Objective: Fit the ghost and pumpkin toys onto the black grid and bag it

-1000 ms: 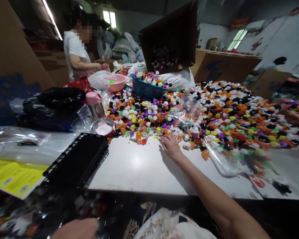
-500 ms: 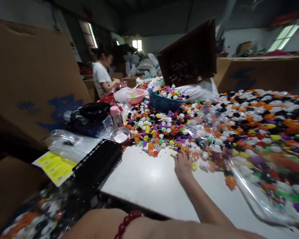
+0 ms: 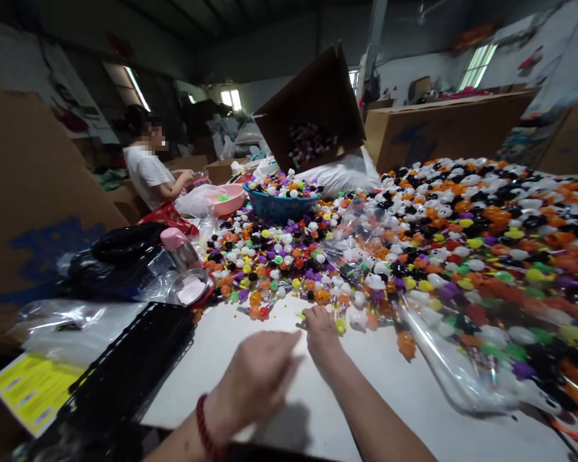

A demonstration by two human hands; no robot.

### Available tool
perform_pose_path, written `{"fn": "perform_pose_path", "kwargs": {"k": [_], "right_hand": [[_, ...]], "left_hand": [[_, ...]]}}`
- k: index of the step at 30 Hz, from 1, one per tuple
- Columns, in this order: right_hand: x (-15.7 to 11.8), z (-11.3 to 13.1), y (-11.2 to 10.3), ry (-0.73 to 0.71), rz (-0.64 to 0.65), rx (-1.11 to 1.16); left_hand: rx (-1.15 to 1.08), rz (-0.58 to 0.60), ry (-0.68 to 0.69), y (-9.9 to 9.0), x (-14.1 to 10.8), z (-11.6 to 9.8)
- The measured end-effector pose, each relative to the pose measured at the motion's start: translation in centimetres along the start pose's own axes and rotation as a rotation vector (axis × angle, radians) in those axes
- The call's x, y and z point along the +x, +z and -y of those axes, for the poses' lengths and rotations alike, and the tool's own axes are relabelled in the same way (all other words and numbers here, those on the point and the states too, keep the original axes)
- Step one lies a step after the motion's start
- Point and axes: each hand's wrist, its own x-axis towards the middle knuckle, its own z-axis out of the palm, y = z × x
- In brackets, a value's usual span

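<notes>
L fingers (image 3: 280, 346) over wht tbl (image 3: 212, 366), R fingers (image 3: 314, 316) by multicol pcs (image 3: 376, 282).

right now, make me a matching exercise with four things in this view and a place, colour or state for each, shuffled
Things
1. left hand
2. right hand
3. heaped basin
4. tray with a slotted edge

Places, colours, states
A. black
B. at the near edge of the toy pile
C. blue
D. over the white table, with a red band at its wrist

Right pairs: 1-D, 2-B, 3-C, 4-A
</notes>
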Motion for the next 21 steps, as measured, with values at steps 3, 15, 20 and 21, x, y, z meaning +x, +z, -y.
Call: {"fn": "perform_pose_path", "kwargs": {"k": [3, 15, 20, 21], "right_hand": [[0.2, 0.5, -1.6, -0.057, -0.083, 0.222], [0.5, 3.8, -4.4, 0.366, 0.052, 0.695], [0.9, 3.2, -4.2, 0.544, 0.088, 0.734], [0.9, 3.1, -4.1, 0.546, 0.087, 0.734]], "left_hand": [[0.114, -0.030, -0.414, 2.3, 3.5, 6.3], [0.403, -0.114, -0.372, 6.2, 10.0, 14.4], [0.082, -0.090, -0.373, 9.6, 7.6, 11.2], [0.037, -0.105, -0.412, 10.1, 6.9, 10.6]]}}
